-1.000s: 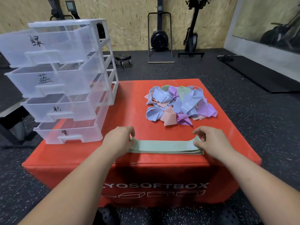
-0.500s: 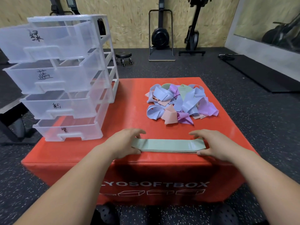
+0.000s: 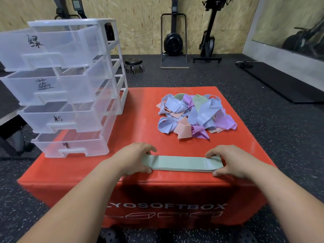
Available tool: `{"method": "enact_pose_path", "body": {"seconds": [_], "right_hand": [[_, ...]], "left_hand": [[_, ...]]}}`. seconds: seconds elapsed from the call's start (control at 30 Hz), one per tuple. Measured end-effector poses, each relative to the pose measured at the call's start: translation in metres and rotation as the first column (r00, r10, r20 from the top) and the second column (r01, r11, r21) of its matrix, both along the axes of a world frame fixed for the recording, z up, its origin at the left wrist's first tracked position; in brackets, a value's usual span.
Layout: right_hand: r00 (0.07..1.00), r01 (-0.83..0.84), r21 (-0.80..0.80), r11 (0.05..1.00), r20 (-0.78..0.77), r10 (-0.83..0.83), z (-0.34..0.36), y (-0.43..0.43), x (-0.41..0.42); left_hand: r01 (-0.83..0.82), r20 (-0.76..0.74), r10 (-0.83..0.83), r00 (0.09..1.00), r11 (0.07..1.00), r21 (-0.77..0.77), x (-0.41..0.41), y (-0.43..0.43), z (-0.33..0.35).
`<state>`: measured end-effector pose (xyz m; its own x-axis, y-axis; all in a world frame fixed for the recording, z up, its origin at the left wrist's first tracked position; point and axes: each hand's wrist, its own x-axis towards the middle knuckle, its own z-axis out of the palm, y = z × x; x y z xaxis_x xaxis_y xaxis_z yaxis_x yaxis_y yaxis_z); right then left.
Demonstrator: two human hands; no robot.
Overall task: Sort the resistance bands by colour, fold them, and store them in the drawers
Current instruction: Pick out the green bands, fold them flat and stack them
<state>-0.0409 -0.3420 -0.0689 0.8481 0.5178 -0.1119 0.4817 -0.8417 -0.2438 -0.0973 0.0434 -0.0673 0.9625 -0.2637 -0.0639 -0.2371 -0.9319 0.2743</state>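
Observation:
A flat stack of green bands [image 3: 180,163] lies near the front edge of the red soft box [image 3: 133,109]. My left hand [image 3: 130,159] grips its left end, thumb under the front edge. My right hand [image 3: 229,161] grips its right end the same way. A loose pile of blue, purple, pink and green bands [image 3: 194,114] sits behind, toward the box's right. The clear plastic drawer unit [image 3: 63,88] stands on the box's left corner; its drawers are pulled out and carry handwritten labels.
A small wheeled stool [image 3: 134,64] and two upright exercise machines [image 3: 174,41] stand on the dark rubber floor by the chipboard wall. A black mat [image 3: 280,81] lies at the right. Bare red surface lies between the drawers and the pile.
Both hands have shifted from pinching the band ends to resting flatter, holding the stack's ends with fingers on top. The stack stays in place and its edges look more even.

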Motion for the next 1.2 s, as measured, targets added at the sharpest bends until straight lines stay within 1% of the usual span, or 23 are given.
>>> {"method": "enact_pose_path", "body": {"seconds": [0.1,0.2,0.27,0.37,0.43,0.5,0.57,0.67,0.77,0.87,1.03,1.1,1.13,1.2], "right_hand": [[1.0,-0.008,0.051,0.999,-0.014,0.008,0.008,0.003,0.004],[0.998,0.054,0.167,0.985,0.006,-0.056,0.02,0.007,0.013],[0.994,0.092,0.203,0.975,0.045,-0.103,0.025,0.01,0.024],[0.982,0.134,0.212,0.968,0.105,-0.159,0.023,0.016,0.048],[0.974,0.166,0.238,0.957,0.116,-0.197,0.018,0.024,0.066],[0.962,0.202,0.219,0.954,0.138,-0.236,0.012,0.034,0.085],[0.955,0.219,0.16,0.963,0.169,-0.245,0.008,0.047,0.1],[0.954,0.236,0.071,0.969,0.174,-0.245,0.003,0.062,0.118],[0.951,0.262,0.029,0.965,0.161,-0.263,-0.005,0.064,0.132],[0.918,0.34,-0.021,0.94,0.223,-0.327,-0.008,0.053,0.143],[0.77,0.557,0.032,0.83,0.353,-0.531,-0.001,0.032,0.158],[0.744,0.594,0.026,0.804,0.36,-0.562,-0.004,0.03,0.158],[0.741,0.595,0.048,0.802,0.354,-0.57,-0.007,0.03,0.158],[0.757,0.551,0.103,0.828,0.357,-0.548,-0.013,0.035,0.158]], "left_hand": [[0.028,0.016,-0.027,1.0,0.997,-0.066,0.008,-0.001,0.002],[0.029,0.069,-0.019,0.997,0.989,-0.144,0.019,-0.005,0.004],[0.037,0.106,-0.018,0.994,0.983,-0.179,0.029,-0.012,0.004],[0.057,0.166,-0.028,0.986,0.983,-0.174,0.048,-0.027,0.003],[0.058,0.202,-0.025,0.979,0.986,-0.159,0.064,-0.036,0.003],[0.057,0.232,-0.021,0.973,0.986,-0.153,0.079,-0.043,0.002],[0.052,0.261,-0.009,0.965,0.986,-0.16,0.094,-0.049,0.0],[0.058,0.291,-0.003,0.957,0.982,-0.181,0.112,-0.056,-0.004],[0.073,0.295,-0.021,0.955,0.983,-0.168,0.127,-0.058,-0.009],[0.077,0.272,-0.032,0.962,0.984,-0.159,0.137,-0.054,-0.013],[0.044,0.278,0.019,0.961,0.975,-0.217,0.148,-0.048,-0.018],[0.018,0.285,0.054,0.957,0.97,-0.244,0.152,-0.049,-0.019],[0.008,0.291,0.071,0.954,0.965,-0.262,0.153,-0.05,-0.019],[-0.002,0.301,0.093,0.949,0.957,-0.29,0.154,-0.052,-0.018]]}}
